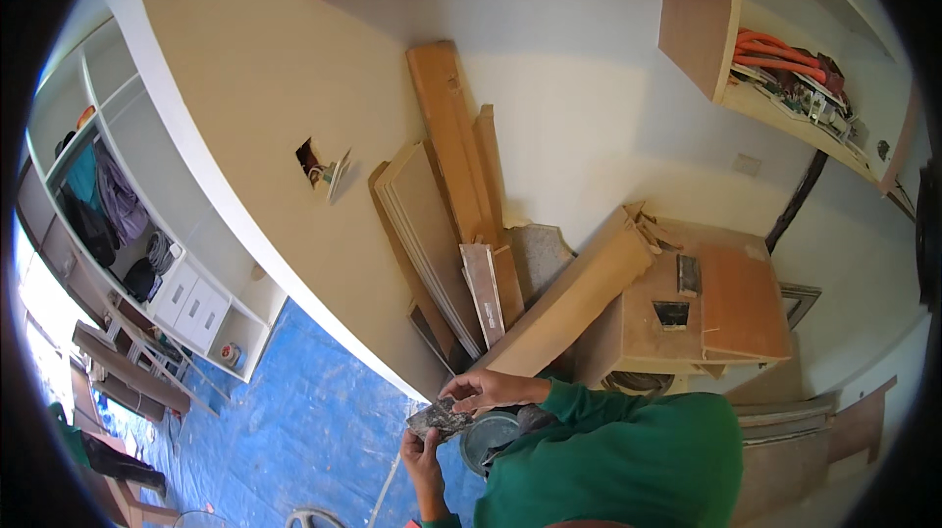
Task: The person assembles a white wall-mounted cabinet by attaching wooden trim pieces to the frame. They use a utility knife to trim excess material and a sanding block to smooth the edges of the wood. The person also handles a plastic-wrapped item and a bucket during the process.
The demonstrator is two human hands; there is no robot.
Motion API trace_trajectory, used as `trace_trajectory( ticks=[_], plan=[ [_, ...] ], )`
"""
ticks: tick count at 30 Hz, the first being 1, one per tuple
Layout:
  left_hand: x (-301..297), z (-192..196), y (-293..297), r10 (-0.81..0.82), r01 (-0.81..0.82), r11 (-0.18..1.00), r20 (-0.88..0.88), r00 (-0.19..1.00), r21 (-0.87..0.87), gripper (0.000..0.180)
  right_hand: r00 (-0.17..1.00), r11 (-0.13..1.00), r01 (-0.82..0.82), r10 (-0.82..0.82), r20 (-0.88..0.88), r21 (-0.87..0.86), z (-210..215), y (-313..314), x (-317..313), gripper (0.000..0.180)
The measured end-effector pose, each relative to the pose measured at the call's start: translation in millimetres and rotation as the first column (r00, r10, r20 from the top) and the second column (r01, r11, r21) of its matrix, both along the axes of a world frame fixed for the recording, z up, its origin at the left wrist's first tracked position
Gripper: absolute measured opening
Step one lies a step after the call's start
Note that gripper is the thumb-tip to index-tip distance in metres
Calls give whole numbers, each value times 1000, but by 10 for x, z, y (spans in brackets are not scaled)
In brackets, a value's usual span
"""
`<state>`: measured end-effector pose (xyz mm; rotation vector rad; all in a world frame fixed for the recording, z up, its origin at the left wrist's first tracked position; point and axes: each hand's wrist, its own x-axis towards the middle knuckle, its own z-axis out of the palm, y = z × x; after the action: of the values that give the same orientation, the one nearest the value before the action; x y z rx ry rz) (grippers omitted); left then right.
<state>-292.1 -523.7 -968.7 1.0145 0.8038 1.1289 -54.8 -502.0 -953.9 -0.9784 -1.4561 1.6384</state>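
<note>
Both of my hands are closed on a small, flat, mottled grey piece (441, 420), rough like broken stone or tile; its exact kind is unclear. My left hand (424, 469) grips its lower edge with thumb and fingers. From the right, my right hand (479, 392) pinches its upper edge. Just beyond the piece, partly behind my green sleeve (613, 427), is a round grey-green bucket (485, 438). Something dark lies in or against the bucket, mostly hidden by the sleeve.
Long cardboard boxes (453, 135) and boards (424, 234) lean against the wall. A wooden cabinet (746, 302) stands at right, with a cardboard tube-like box (579, 302) slanting against it. Blue sheeting (304, 410) covers the floor. Wires hang from a wall hole (307, 157). Another person's leg (123, 459) shows lower left.
</note>
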Motion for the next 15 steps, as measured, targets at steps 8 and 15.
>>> trace_trajectory(
  ticks=[8, 15],
  plan=[
    [692, 104, 638, -181, 195, 977, -138, 974, 91, 12, 945, 983, -85, 28, -326, -162, -33, 350, 515, 52],
    [1347, 1782, 1991, 162, 406, 597, -600, 783, 691, 20, 693, 768, 606, -382, -611, 208, 843, 1034, 2220, 42]
  ],
)
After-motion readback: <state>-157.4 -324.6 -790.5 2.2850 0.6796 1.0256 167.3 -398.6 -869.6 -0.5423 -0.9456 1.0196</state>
